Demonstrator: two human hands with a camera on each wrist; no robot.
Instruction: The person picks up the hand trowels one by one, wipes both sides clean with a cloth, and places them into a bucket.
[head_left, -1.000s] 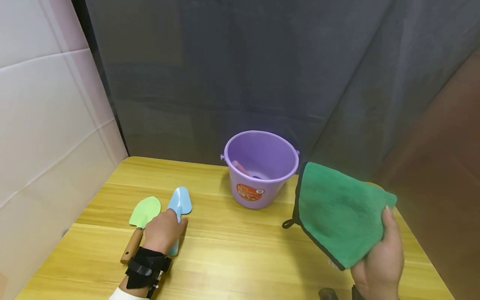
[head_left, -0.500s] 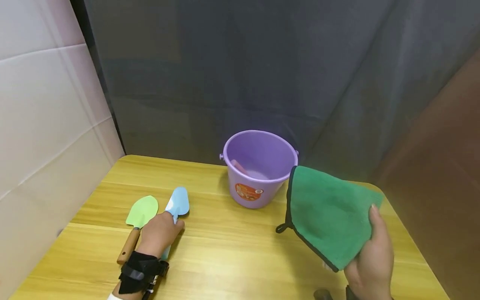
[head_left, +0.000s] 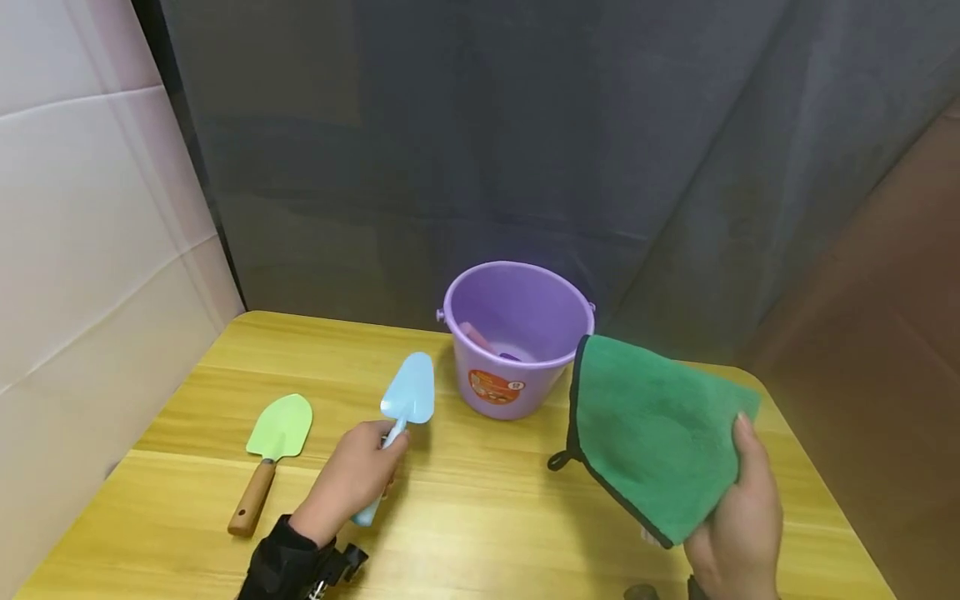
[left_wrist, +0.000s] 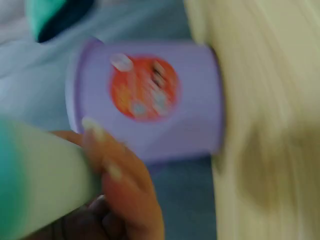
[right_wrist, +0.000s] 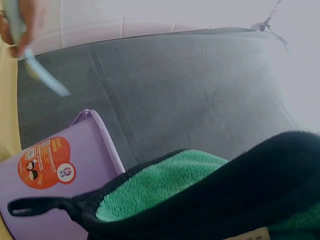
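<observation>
My left hand (head_left: 357, 468) grips a light blue trowel (head_left: 410, 392) by its handle, blade pointing away, and holds it above the table. In the left wrist view its pale handle (left_wrist: 55, 180) shows blurred behind curled fingers (left_wrist: 127, 175). My right hand (head_left: 738, 517) holds a green cloth (head_left: 660, 433) with a dark border and a small hanging loop, thumb on top. To the left of the left hand, a light green trowel (head_left: 281, 429) with a wooden handle lies on the table. A purple bucket (head_left: 487, 392) stands between the hands; a pink thing (head_left: 477, 337) lies inside it.
The wooden table (head_left: 465, 517) ends at a dark grey curtain (head_left: 480, 150) behind the bucket. A white wall (head_left: 90, 208) borders the left and a brown panel (head_left: 885, 333) the right. A dark rounded end (head_left: 641, 592) shows near the front edge.
The left hand has raised the light blue trowel off the table and carried it right, toward the bucket. The right hand with the cloth shifted slightly left in view.
</observation>
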